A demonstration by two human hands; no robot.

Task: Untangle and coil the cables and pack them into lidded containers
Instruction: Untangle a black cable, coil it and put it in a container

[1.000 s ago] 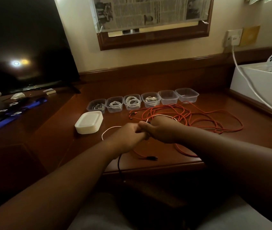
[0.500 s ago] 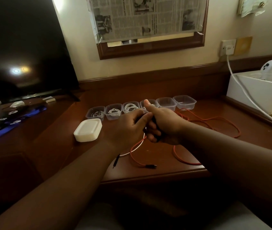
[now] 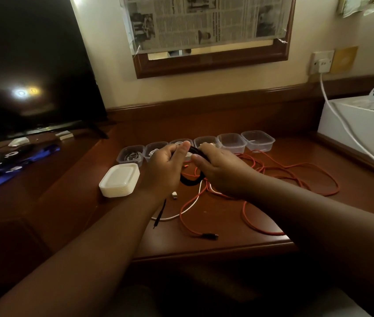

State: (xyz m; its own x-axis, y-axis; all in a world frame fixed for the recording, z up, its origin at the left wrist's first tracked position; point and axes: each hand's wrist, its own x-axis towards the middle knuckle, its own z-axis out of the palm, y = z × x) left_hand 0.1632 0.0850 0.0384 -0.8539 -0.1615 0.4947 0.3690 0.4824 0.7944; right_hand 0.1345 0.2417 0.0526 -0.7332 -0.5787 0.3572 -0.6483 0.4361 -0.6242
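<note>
Now-raised hands (image 3: 190, 165) before containers (image 3: 231, 143)

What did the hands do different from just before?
Both hands lifted off the desk: the left hand and right hand now hold a black cable wound into a loop. The red cable, containers and lid stack stayed put.

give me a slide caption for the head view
Both hands, left and right, coil a black cable above tangled red cable, near clear containers.

Light is being reflected by the glossy wooden counter (image 3: 238, 225); clear plastic containers (image 3: 258, 141) and matt white plastic lids (image 3: 120, 179) are being seen.
</note>
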